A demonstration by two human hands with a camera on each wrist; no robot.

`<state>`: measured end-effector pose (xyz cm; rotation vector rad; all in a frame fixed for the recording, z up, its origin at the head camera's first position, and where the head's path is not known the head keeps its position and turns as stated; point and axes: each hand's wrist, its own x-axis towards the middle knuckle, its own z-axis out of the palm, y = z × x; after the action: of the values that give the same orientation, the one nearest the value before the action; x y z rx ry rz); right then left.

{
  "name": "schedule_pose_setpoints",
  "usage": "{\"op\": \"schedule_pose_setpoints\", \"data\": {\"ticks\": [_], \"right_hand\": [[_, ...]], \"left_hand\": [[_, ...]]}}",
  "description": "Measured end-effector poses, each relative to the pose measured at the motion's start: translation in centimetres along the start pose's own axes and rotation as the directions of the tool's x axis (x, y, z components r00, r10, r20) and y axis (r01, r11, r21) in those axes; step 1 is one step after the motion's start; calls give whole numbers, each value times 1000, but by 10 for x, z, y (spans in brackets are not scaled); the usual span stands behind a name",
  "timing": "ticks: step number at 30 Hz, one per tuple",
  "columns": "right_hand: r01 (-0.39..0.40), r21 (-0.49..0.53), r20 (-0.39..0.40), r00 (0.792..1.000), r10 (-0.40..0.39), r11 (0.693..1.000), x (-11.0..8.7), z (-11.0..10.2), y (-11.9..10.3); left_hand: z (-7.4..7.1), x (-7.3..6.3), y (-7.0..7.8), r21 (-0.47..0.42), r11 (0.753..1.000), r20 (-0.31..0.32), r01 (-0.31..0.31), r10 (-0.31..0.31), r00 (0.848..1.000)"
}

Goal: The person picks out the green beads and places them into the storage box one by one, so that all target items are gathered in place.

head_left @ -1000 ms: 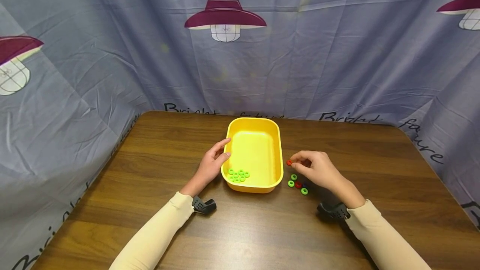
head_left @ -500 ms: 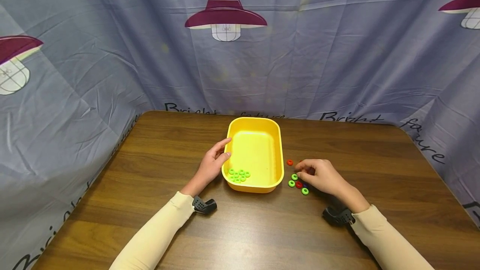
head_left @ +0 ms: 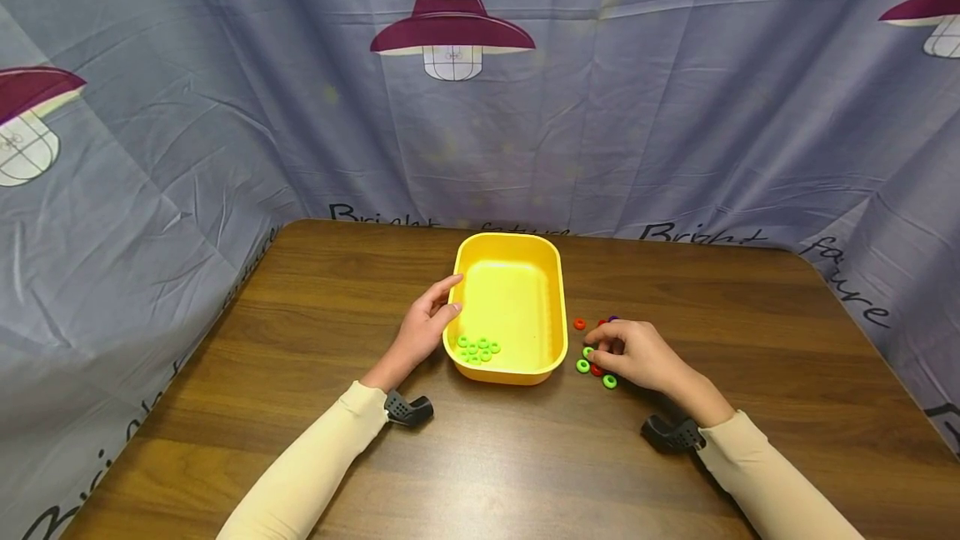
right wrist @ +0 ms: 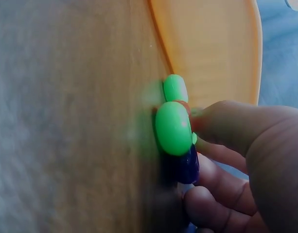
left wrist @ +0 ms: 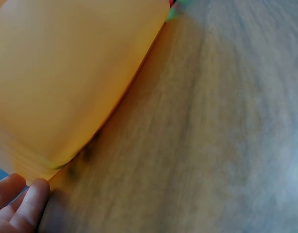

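A yellow plastic tray stands on the wooden table, with several green rings in its near left corner. My left hand holds the tray's left side, thumb over the rim. In the left wrist view, fingertips touch the tray's outer wall. Right of the tray, my right hand pinches a green ring between thumb and index finger at table level. Other green rings and a red ring lie below it. A dark blue ring shows in the right wrist view.
An orange-red ring lies between the tray and my right hand. Beyond that hand, a purple ring and a red one peek out. A grey-blue curtain printed with lamps hangs behind the table.
My right hand has left the orange-red ring, moved right and toward me, and closed its fingertips on a green ring. The left hand has stayed at the tray.
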<state>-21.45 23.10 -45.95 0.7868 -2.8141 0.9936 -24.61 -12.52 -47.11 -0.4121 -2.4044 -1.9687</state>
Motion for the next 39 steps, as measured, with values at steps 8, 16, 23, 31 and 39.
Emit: {"op": "schedule_pose_setpoints", "data": {"ticks": [8, 16, 23, 31, 39], "right_hand": [[12, -15, -4, 1000, -12, 1000, 0, 2, 1], [5, -38, 3, 1000, -5, 999, 0, 3, 2], [-4, -45, 11, 1000, 4, 999, 0, 2, 3], [-11, -21, 25, 1000, 12, 1000, 1, -1, 1], [-33, -27, 18, 999, 33, 999, 8, -14, -8]], "left_hand": [[0, -1, 1, 3, 1000, 0, 5, -5, 1000], [1, 0, -1, -24, 1000, -8, -3, 2, 1000], [1, 1, -1, -32, 999, -6, 3, -3, 1000], [0, -1, -2, -8, 1000, 0, 10, -10, 1000], [-1, 0, -1, -7, 1000, 6, 9, -9, 1000]]}}
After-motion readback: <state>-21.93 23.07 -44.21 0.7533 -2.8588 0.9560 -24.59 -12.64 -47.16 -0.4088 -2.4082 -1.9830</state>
